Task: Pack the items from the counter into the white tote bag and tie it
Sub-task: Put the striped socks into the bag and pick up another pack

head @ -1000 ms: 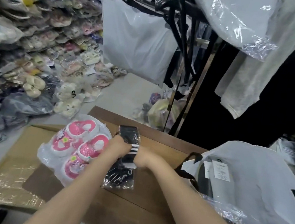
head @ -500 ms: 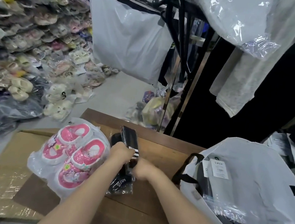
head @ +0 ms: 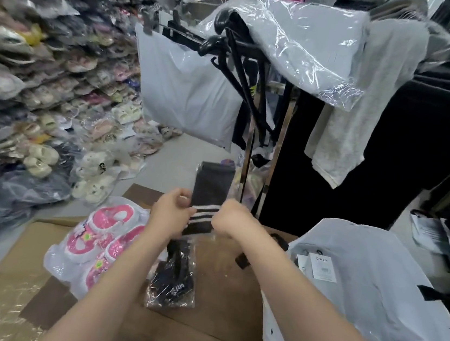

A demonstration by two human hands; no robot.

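The brown worktop (head: 217,319) fills the lower middle of the view, and everything below is placed against it. The white tote bag (head: 371,307) stands open at the worktop's right end, black handle straps at its rim and a paper hang tag (head: 322,267) showing inside its mouth. At the worktop's left end, partly over a flattened cardboard sheet (head: 3,284), lies a clear-wrapped pack of pink and white shoes (head: 98,242). Above the worktop's middle both hands hold a black sock pack (head: 201,218) with white stripes. Its long axis runs nearly upright: the plain dark end points up and away from the person, the lower end in crinkled clear film hangs down to the worktop surface. The left hand (head: 170,212) has its fingers curled tight on the pack's left edge at the stripes; the right hand (head: 233,218) is closed in the same way on the right edge.
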